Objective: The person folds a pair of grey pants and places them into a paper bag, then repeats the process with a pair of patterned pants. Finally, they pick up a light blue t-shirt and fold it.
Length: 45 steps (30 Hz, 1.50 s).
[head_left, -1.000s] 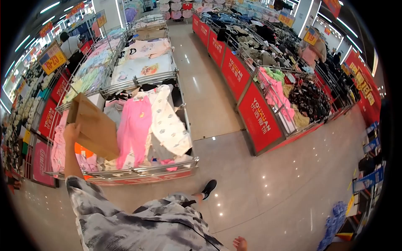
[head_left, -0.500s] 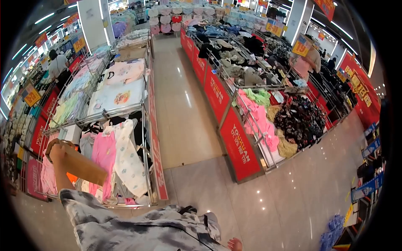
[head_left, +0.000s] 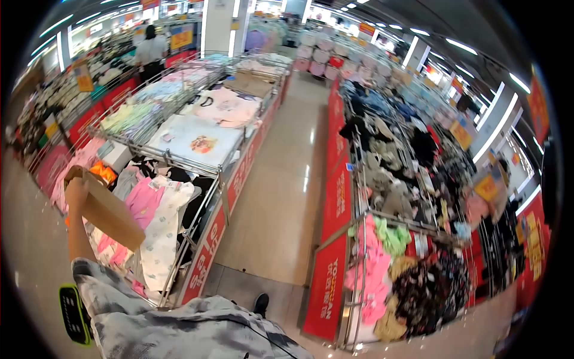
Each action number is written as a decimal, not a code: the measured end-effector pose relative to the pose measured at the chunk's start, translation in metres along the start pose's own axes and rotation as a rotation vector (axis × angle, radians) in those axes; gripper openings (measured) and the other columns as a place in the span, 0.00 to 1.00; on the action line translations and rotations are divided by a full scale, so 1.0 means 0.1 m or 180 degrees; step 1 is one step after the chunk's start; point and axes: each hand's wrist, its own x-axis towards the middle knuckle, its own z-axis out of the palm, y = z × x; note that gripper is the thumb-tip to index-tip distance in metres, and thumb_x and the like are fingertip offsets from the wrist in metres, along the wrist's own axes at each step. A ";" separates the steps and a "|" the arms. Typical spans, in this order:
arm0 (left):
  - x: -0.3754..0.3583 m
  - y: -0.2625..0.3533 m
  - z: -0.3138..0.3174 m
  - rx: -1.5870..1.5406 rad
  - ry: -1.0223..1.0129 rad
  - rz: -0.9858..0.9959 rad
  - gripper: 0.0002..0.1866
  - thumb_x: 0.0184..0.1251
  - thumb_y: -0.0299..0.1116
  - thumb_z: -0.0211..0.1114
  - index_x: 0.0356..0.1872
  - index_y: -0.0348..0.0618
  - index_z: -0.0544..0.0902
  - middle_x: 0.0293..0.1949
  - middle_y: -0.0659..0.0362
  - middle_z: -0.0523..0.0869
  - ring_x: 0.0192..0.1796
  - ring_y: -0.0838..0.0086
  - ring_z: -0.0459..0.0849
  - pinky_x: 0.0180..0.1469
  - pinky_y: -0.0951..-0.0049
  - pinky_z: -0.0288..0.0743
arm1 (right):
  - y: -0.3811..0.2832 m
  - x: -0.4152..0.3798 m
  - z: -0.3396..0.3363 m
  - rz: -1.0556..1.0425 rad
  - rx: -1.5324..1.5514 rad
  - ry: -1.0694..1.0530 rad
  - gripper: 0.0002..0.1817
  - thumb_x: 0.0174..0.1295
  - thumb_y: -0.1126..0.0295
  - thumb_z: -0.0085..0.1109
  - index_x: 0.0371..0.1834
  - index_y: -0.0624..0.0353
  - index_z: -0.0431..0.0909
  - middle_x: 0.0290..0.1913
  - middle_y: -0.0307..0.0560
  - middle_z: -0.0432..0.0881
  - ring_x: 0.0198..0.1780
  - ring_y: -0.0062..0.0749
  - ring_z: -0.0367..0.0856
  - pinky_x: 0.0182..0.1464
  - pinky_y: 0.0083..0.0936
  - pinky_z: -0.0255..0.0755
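Observation:
My left hand [head_left: 76, 192] is closed on a flat brown cardboard piece [head_left: 112, 216], held tilted above the near left clothes bin. Under and beside the cardboard lie white printed garments [head_left: 164, 224], a pink garment [head_left: 145, 202] and an orange item [head_left: 104, 172]. A white box [head_left: 116, 154] sits at the bin's back left, behind my hand. My right hand is out of view, below the frame.
A metal rail [head_left: 173, 160] divides the left bins; folded shirts [head_left: 191, 137] lie beyond it. The tiled aisle [head_left: 281, 179] runs between red-panelled bins. Piled clothes [head_left: 430, 293] fill the right bin. One person [head_left: 149, 52] stands back left, another [head_left: 490, 191] at right.
The view has swung left, so the bins sit further right and tilted. My left hand still grips the cardboard. My right hand has dropped out of view.

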 end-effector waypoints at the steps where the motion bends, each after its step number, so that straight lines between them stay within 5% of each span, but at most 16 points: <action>1: -0.01 0.11 -0.12 -0.0039 -0.0121 -0.0093 0.17 0.59 0.45 0.61 0.31 0.38 0.84 0.32 0.45 0.85 0.37 0.49 0.84 0.41 0.52 0.76 | -0.29 0.20 -0.05 0.0014 -0.0080 -0.0083 0.17 0.62 0.62 0.48 0.51 0.56 0.75 0.42 0.52 0.82 0.38 0.44 0.83 0.35 0.39 0.75; 6: 0.04 0.65 -0.46 0.0039 -0.0336 -0.0227 0.18 0.56 0.44 0.61 0.30 0.36 0.83 0.32 0.43 0.84 0.38 0.50 0.84 0.40 0.54 0.76 | -1.89 1.52 -0.32 0.0277 0.0114 -0.0978 0.14 0.60 0.65 0.49 0.46 0.55 0.77 0.35 0.49 0.85 0.32 0.41 0.85 0.28 0.34 0.76; 8: 0.23 0.70 -0.37 0.0241 -0.0648 -0.0422 0.18 0.55 0.45 0.62 0.31 0.36 0.83 0.33 0.43 0.85 0.38 0.50 0.84 0.41 0.55 0.76 | -2.90 1.06 0.44 -0.0449 -0.1468 -0.0196 0.16 0.60 0.72 0.48 0.51 0.60 0.73 0.37 0.52 0.85 0.32 0.38 0.84 0.30 0.30 0.77; 14: 0.43 1.29 -0.22 0.0416 -0.0491 -0.0840 0.18 0.55 0.45 0.63 0.31 0.37 0.81 0.31 0.43 0.84 0.37 0.49 0.84 0.39 0.55 0.76 | -4.51 1.72 1.20 -0.0339 -0.1927 -0.0271 0.14 0.63 0.72 0.46 0.51 0.58 0.73 0.38 0.51 0.84 0.30 0.34 0.83 0.30 0.30 0.77; 17: 0.60 1.37 -0.05 0.0535 -0.0367 -0.1144 0.18 0.55 0.45 0.63 0.32 0.36 0.80 0.33 0.43 0.84 0.39 0.48 0.83 0.42 0.56 0.76 | -4.91 2.29 1.53 -0.0030 -0.1908 -0.0138 0.13 0.64 0.71 0.46 0.50 0.58 0.73 0.38 0.52 0.84 0.30 0.37 0.83 0.30 0.32 0.76; 19: 0.66 1.41 0.10 0.0510 -0.0176 -0.1285 0.18 0.56 0.45 0.62 0.33 0.36 0.80 0.33 0.42 0.84 0.40 0.48 0.83 0.41 0.55 0.75 | -5.06 3.09 1.42 0.0111 -0.1972 -0.0629 0.11 0.65 0.66 0.49 0.44 0.60 0.75 0.36 0.52 0.83 0.33 0.42 0.83 0.32 0.38 0.78; 24: 1.18 1.37 0.37 0.0422 0.0220 -0.1609 0.18 0.57 0.45 0.60 0.31 0.36 0.81 0.33 0.43 0.83 0.40 0.51 0.83 0.40 0.55 0.74 | -5.80 3.76 2.38 0.0634 -0.2053 -0.0500 0.12 0.64 0.63 0.53 0.48 0.55 0.74 0.38 0.48 0.84 0.34 0.34 0.83 0.32 0.30 0.77; 27: 1.54 1.61 0.43 0.0741 0.0118 -0.1185 0.18 0.58 0.45 0.60 0.32 0.38 0.83 0.33 0.46 0.85 0.39 0.52 0.84 0.40 0.56 0.74 | -6.42 4.31 2.83 0.0238 -0.1393 -0.1516 0.13 0.65 0.61 0.53 0.48 0.55 0.74 0.39 0.48 0.83 0.36 0.35 0.83 0.33 0.30 0.78; 29: 1.85 2.08 0.37 0.0714 -0.0084 -0.1400 0.18 0.58 0.45 0.61 0.33 0.38 0.84 0.34 0.46 0.85 0.39 0.53 0.85 0.40 0.56 0.75 | -6.99 4.19 3.59 0.0469 -0.2063 -0.0828 0.15 0.65 0.60 0.54 0.48 0.56 0.73 0.41 0.48 0.83 0.37 0.36 0.84 0.33 0.30 0.78; 32: 2.15 2.40 0.58 0.0849 -0.0238 -0.1523 0.19 0.59 0.47 0.61 0.34 0.39 0.85 0.33 0.45 0.85 0.38 0.53 0.85 0.40 0.56 0.75 | -7.59 4.22 4.31 0.0172 -0.2626 -0.0771 0.17 0.65 0.59 0.55 0.51 0.58 0.73 0.45 0.49 0.83 0.39 0.36 0.84 0.32 0.27 0.78; 37: 1.95 2.48 1.49 0.1323 -0.0372 -0.1196 0.19 0.61 0.47 0.59 0.26 0.39 0.83 0.28 0.45 0.83 0.33 0.49 0.83 0.36 0.52 0.74 | -8.24 4.96 4.98 0.0544 -0.3096 -0.0938 0.23 0.64 0.56 0.55 0.57 0.57 0.72 0.49 0.49 0.81 0.43 0.36 0.83 0.37 0.30 0.77; 40: 1.99 3.02 1.83 0.1218 -0.0379 -0.1641 0.19 0.62 0.45 0.59 0.22 0.40 0.80 0.24 0.46 0.81 0.30 0.49 0.81 0.31 0.53 0.72 | -8.59 5.34 5.36 0.0613 -0.3343 -0.0962 0.24 0.63 0.53 0.51 0.58 0.54 0.72 0.50 0.49 0.81 0.44 0.38 0.82 0.45 0.34 0.74; 45: 2.18 3.77 1.89 0.1117 -0.0594 -0.1688 0.18 0.62 0.42 0.61 0.20 0.38 0.77 0.21 0.46 0.78 0.25 0.50 0.78 0.27 0.55 0.68 | -9.33 5.89 6.33 0.0523 -0.3675 -0.1358 0.22 0.64 0.55 0.50 0.58 0.53 0.72 0.49 0.50 0.82 0.45 0.40 0.82 0.44 0.38 0.75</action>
